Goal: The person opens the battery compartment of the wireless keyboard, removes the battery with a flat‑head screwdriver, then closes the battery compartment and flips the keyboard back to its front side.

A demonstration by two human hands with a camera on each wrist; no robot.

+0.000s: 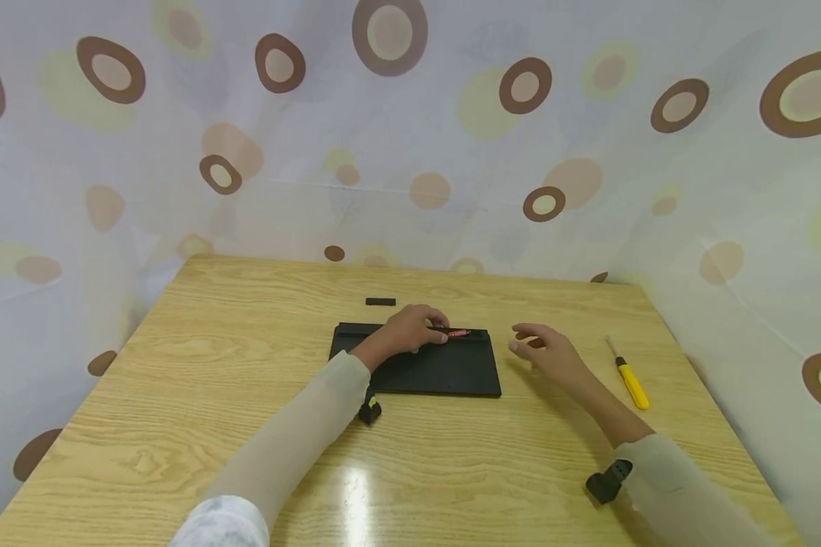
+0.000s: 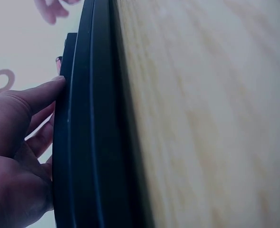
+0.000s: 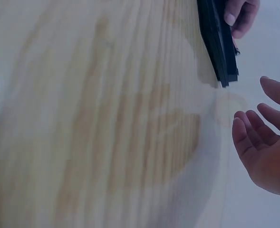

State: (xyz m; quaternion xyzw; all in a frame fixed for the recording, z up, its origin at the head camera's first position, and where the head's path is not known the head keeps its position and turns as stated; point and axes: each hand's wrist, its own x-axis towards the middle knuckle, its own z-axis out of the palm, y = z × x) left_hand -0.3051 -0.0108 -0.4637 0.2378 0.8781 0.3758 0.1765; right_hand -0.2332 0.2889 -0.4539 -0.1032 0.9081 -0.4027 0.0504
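Note:
A flat black panel (image 1: pixel 445 372), which looks like a keyboard lying face down, rests on the table. Along its back runs a raised ridge with an opening, where a red battery (image 1: pixel 459 333) shows. My left hand (image 1: pixel 410 329) is at this ridge, just left of the battery. Its thumb (image 2: pixel 52 91) touches the ridge and its other fingers bend down behind; what lies between the fingertips is hidden. To the right of the panel, my right hand (image 1: pixel 547 353) hovers with loosely bent fingers, holding nothing. In the right wrist view its fingers (image 3: pixel 246 137) are apart from the panel.
Behind the panel lies a small black strip (image 1: pixel 381 301), like a cover. A screwdriver (image 1: pixel 632 384) with a yellow handle lies at the right of the wooden table (image 1: pixel 178 380). A patterned cloth (image 1: pixel 431 228) stands round the back and sides.

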